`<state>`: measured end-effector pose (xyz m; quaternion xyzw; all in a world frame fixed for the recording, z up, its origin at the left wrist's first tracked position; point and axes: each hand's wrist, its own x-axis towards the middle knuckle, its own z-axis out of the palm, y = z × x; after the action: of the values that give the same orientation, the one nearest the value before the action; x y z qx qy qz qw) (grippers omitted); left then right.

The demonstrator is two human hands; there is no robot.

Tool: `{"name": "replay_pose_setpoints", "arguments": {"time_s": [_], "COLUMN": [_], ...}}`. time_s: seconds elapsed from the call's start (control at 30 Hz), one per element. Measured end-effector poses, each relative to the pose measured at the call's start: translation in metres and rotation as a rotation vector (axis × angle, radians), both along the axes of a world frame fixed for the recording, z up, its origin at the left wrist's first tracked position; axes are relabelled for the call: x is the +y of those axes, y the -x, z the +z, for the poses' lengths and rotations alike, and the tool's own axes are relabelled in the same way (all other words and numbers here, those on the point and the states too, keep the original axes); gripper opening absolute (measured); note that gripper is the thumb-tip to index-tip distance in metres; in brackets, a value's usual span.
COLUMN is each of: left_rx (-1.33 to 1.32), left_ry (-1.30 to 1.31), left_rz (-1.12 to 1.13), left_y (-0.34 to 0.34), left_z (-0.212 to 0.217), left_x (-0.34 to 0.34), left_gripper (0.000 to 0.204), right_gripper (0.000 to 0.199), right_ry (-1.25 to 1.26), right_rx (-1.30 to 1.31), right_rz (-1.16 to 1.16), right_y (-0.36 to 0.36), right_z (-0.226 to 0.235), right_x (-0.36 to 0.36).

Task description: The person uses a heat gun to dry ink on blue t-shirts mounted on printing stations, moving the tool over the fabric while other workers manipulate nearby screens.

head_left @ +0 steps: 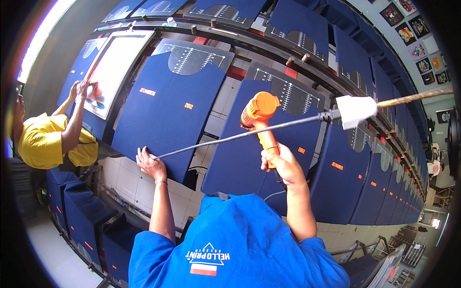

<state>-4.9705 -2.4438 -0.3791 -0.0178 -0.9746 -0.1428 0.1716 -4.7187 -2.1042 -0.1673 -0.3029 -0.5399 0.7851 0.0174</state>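
Note:
My right hand [284, 165] is wrapped round the handle of an orange heat gun [263, 108], raised over a navy fabric panel [240, 153]. To the left, my left hand [151, 165] lies at the near edge of another navy panel [168, 110] with small orange prints. A grey cord [216, 141] runs from a white socket connector [356, 112] across in front of the heat gun to my left fingers, which close on it. Both panels lie on dark boards [201, 55] with white ruler markings.
At the left a person in a yellow shirt [53, 144] handles a framed printing screen [115, 67] over a board. Rows of similar navy panels [345, 168] stretch to the right and behind a dark metal rail [249, 41]. A brown rope-like cable [413, 98] leads to the connector.

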Motion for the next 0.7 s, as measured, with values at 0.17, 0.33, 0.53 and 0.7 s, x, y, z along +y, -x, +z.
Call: {"name": "replay_pose_setpoints", "arguments": {"time_s": [0.17, 0.33, 0.53, 0.7], "left_rx": [-0.016, -0.004, -0.001, 0.007], "left_ry": [-0.016, -0.007, -0.002, 0.001], "left_rz": [0.007, -0.001, 0.000, -0.002], "left_y": [0.001, -0.001, 0.000, 0.001], "left_z": [0.003, 0.003, 0.002, -0.001], "left_x": [0.003, 0.002, 0.003, 0.002], "left_gripper": [0.037, 0.036, 0.036, 0.035], "right_gripper": [0.031, 0.031, 0.036, 0.036], "right_ry": [-0.081, -0.001, 0.026, 0.016], "right_rx": [-0.020, -0.003, -0.021, 0.028], "right_rz": [-0.056, -0.031, 0.001, 0.000], "right_y": [0.002, 0.003, 0.004, 0.006], "right_z": [-0.006, 0.004, 0.007, -0.001], "right_x": [-0.004, 0.002, 0.003, -0.003]}}
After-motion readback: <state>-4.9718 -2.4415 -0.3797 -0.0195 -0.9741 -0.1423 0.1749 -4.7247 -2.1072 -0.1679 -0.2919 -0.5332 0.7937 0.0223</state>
